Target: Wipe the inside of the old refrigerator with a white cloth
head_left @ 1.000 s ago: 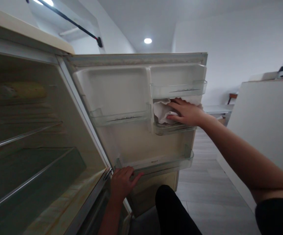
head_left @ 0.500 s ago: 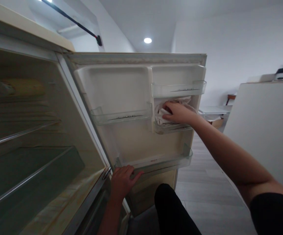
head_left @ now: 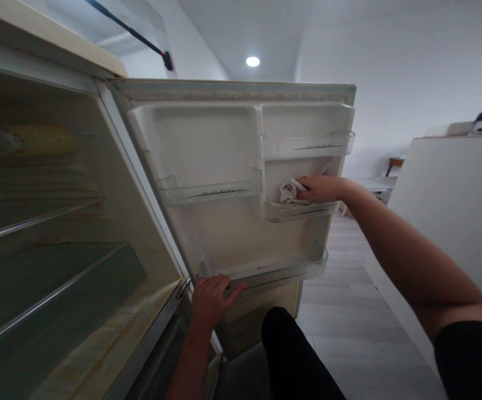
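My right hand (head_left: 316,189) is closed on a crumpled whitish cloth (head_left: 289,190) inside the small right-hand compartment of the open fridge door (head_left: 224,233). The cloth is just above the clear middle-right door shelf (head_left: 284,214), and part of it is hidden behind my fingers. Lower down, my left hand (head_left: 212,297) is hooked over the left end of the long bottom door shelf (head_left: 282,276), its thumb lying along the front. A clear upper-right shelf (head_left: 307,147) and a clear left shelf (head_left: 213,193) are also fixed to the door.
To the left stands the fridge interior, with a glass shelf (head_left: 36,220), a greenish drawer (head_left: 57,294) and yellow-brown stains. My black-clad knee (head_left: 282,333) is below the door. A white cabinet (head_left: 461,205) rises at the right above grey flooring (head_left: 349,311).
My right hand and the cloth have shifted right within the door compartment, and the cloth looks more bunched up. My left hand stays on the bottom shelf. The view has tilted slightly.
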Demonstrator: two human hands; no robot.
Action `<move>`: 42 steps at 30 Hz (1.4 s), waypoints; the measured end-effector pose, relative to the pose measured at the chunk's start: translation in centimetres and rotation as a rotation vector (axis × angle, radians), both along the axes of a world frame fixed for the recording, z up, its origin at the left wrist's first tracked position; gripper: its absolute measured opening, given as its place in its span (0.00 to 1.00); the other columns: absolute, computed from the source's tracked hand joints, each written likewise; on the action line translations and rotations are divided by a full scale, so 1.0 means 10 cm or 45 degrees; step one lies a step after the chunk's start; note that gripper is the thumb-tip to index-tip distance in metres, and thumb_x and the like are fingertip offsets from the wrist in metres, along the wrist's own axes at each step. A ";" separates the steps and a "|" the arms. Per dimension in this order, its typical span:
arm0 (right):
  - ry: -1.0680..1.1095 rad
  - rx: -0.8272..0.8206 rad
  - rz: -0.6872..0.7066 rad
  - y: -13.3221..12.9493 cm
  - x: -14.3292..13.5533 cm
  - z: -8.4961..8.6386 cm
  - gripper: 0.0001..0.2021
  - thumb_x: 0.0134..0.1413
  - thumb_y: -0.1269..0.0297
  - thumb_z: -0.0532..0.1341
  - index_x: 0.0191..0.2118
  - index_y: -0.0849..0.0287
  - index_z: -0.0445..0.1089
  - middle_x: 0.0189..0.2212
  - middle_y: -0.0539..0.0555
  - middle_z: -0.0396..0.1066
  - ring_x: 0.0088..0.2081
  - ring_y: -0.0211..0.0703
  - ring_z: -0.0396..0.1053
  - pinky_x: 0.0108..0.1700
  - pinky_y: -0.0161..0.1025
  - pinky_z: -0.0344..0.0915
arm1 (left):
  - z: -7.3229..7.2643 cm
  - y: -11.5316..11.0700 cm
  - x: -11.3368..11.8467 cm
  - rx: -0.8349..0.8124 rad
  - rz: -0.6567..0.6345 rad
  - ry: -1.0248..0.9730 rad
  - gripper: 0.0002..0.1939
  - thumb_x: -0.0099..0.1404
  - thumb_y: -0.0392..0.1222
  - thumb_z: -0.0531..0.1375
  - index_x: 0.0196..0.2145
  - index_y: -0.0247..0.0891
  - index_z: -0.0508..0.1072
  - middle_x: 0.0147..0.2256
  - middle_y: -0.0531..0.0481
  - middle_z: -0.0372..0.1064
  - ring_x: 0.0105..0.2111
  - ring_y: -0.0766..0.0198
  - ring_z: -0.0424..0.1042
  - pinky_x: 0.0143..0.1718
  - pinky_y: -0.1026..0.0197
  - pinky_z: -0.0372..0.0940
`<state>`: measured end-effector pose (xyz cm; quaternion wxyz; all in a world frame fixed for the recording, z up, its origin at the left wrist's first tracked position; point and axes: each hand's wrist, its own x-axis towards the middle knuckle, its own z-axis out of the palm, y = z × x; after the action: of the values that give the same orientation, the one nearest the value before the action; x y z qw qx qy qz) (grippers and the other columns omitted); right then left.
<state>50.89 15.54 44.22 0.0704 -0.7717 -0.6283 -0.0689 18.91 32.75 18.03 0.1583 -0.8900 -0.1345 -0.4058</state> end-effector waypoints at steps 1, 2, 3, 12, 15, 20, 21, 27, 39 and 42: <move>0.013 0.056 0.024 -0.05 0.00 0.00 0.14 0.60 0.60 0.59 0.47 0.62 0.73 0.45 0.62 0.77 0.44 0.53 0.73 0.46 0.42 0.64 | 0.00 0.00 0.00 -0.006 -0.003 0.000 0.21 0.66 0.59 0.61 0.26 0.42 0.67 0.23 0.56 0.69 0.27 0.60 0.72 0.36 0.55 0.56; 0.031 0.132 0.073 -0.10 -0.03 -0.01 0.15 0.61 0.58 0.57 0.46 0.63 0.73 0.43 0.61 0.77 0.43 0.53 0.73 0.45 0.42 0.64 | 0.00 0.01 -0.01 -0.012 -0.004 -0.001 0.21 0.66 0.59 0.62 0.26 0.42 0.67 0.23 0.56 0.69 0.27 0.60 0.72 0.36 0.55 0.56; 0.057 0.213 0.151 -0.15 -0.08 -0.03 0.16 0.62 0.56 0.56 0.45 0.64 0.72 0.42 0.61 0.76 0.42 0.52 0.72 0.45 0.42 0.64 | 0.01 0.01 -0.02 -0.017 -0.005 -0.001 0.21 0.66 0.59 0.61 0.26 0.42 0.67 0.23 0.56 0.69 0.27 0.60 0.72 0.36 0.55 0.56; 0.177 0.132 0.367 -0.27 -0.84 -0.26 0.25 0.69 0.43 0.49 0.59 0.57 0.64 0.54 0.60 0.73 0.52 0.52 0.71 0.55 0.45 0.63 | 0.01 0.01 -0.11 -0.069 -0.025 0.035 0.21 0.65 0.61 0.62 0.26 0.41 0.68 0.23 0.57 0.70 0.27 0.61 0.73 0.38 0.55 0.58; 0.117 0.098 0.353 -0.28 -0.80 -0.27 0.23 0.71 0.47 0.47 0.58 0.55 0.66 0.53 0.58 0.74 0.52 0.52 0.71 0.56 0.45 0.63 | 0.03 0.01 -0.13 -0.069 -0.035 0.035 0.22 0.65 0.61 0.62 0.25 0.41 0.68 0.23 0.57 0.69 0.27 0.61 0.72 0.37 0.55 0.58; 0.133 -0.019 0.170 -0.47 -0.56 -0.22 0.23 0.69 0.46 0.48 0.45 0.55 0.74 0.44 0.57 0.77 0.45 0.52 0.74 0.50 0.45 0.66 | 0.05 0.02 -0.13 -0.058 -0.049 0.047 0.21 0.66 0.60 0.62 0.25 0.41 0.67 0.23 0.56 0.69 0.27 0.61 0.73 0.36 0.55 0.58; 0.149 -0.037 0.134 -0.53 -0.52 -0.20 0.24 0.68 0.45 0.48 0.43 0.55 0.74 0.42 0.57 0.78 0.43 0.51 0.74 0.48 0.44 0.67 | 0.05 0.02 -0.13 -0.057 -0.050 0.046 0.21 0.66 0.60 0.61 0.25 0.41 0.67 0.23 0.56 0.69 0.27 0.61 0.73 0.36 0.55 0.58; 0.041 0.073 -0.030 -0.78 -0.36 -0.21 0.25 0.68 0.45 0.47 0.36 0.57 0.72 0.31 0.56 0.75 0.34 0.48 0.72 0.40 0.41 0.65 | 0.04 0.02 -0.12 -0.051 -0.060 0.038 0.22 0.66 0.60 0.61 0.24 0.41 0.66 0.22 0.57 0.68 0.26 0.62 0.72 0.36 0.55 0.58; -0.596 0.605 0.318 -0.16 -1.20 -1.15 0.26 0.62 0.60 0.60 0.66 0.47 0.65 0.71 0.55 0.53 0.71 0.60 0.48 0.71 0.65 0.40 | 0.04 0.00 -0.13 -0.098 -0.032 0.032 0.23 0.67 0.62 0.59 0.25 0.42 0.68 0.22 0.56 0.70 0.26 0.61 0.73 0.36 0.55 0.59; -0.649 0.658 0.274 -0.10 -1.15 -1.29 0.22 0.65 0.56 0.58 0.62 0.51 0.70 0.68 0.58 0.58 0.70 0.62 0.51 0.69 0.66 0.45 | 0.05 0.00 -0.14 -0.088 -0.025 0.028 0.22 0.66 0.62 0.60 0.25 0.42 0.67 0.22 0.57 0.70 0.26 0.61 0.72 0.36 0.55 0.58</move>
<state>39.35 14.51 31.28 0.1112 -0.6162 -0.6649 -0.4072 17.56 32.73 18.51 0.1249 -0.9007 -0.1380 -0.3926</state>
